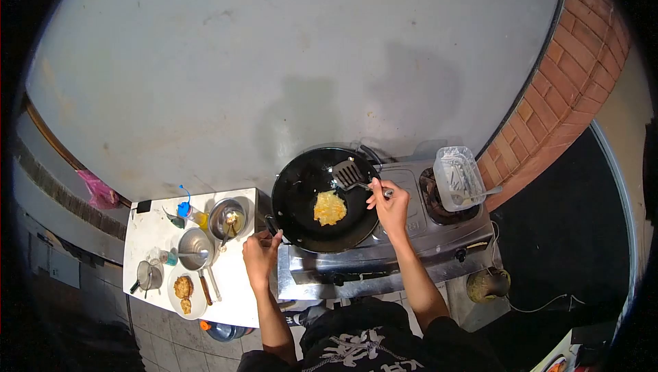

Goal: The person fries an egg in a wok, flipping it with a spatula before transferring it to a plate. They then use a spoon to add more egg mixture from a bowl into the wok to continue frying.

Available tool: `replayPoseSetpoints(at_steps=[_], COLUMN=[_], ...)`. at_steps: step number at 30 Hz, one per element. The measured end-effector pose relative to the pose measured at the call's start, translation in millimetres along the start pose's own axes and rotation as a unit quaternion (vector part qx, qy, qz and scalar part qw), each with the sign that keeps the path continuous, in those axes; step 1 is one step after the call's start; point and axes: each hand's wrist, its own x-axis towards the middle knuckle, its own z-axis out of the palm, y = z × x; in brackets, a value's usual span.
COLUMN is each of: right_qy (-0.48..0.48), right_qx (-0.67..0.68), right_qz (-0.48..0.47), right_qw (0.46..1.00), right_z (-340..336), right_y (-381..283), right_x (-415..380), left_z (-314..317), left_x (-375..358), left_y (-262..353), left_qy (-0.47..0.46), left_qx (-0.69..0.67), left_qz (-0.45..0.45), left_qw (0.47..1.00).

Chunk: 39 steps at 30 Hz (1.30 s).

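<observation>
A black wok point(308, 231) sits on the left burner of a steel gas stove point(377, 262). In it lies a yellow, egg-like patty point(330, 208). My right hand point(391, 204) is closed round the handle of a slotted spatula point(347, 172), whose head is over the wok, above and right of the patty. At the wok's left side, my left hand point(262, 255) has its fingers at the wok's loop handle point(273, 225), which they appear to pinch.
Left of the stove, a white table point(240, 296) bears metal bowls point(227, 218), a plate of fried food point(195, 309), a strainer point(146, 275) and an oil bottle point(199, 218). A plastic container point(458, 166) stands over the right burner. A wall rises behind.
</observation>
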Motion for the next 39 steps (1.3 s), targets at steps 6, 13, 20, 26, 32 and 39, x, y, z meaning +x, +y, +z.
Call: replayPoseSetpoints(at_steps=[6,13,20,26,32,39], right_qy=[0.009,-0.031,-0.01,-0.05,-0.055,-0.079], right_qx=[0.06,0.032,-0.026,-0.049,-0.055,-0.058], right_qz=[0.003,-0.013,-0.022,-0.033,-0.044,-0.077], right_qw=[0.998,0.999,0.999,0.997,0.996,0.992], right_z=[11,8,-3,4,3,-4], right_y=[11,13,-9,-3,0,0], right_x=[4,2,4,15,18,18], left_z=[-5,-5,2,-6,-8,-7], left_x=[-4,-3,-1,-5,-5,-1], left_y=[12,9,0,15,17,12], left_qy=[0.022,0.002,0.029,0.03,0.017,-0.008], left_qx=[0.002,-0.005,-0.009,0.0,-0.003,0.006], left_qz=[0.018,0.013,0.026,0.028,0.018,0.004], left_qw=[1.0,1.0,0.999,0.999,1.0,1.0])
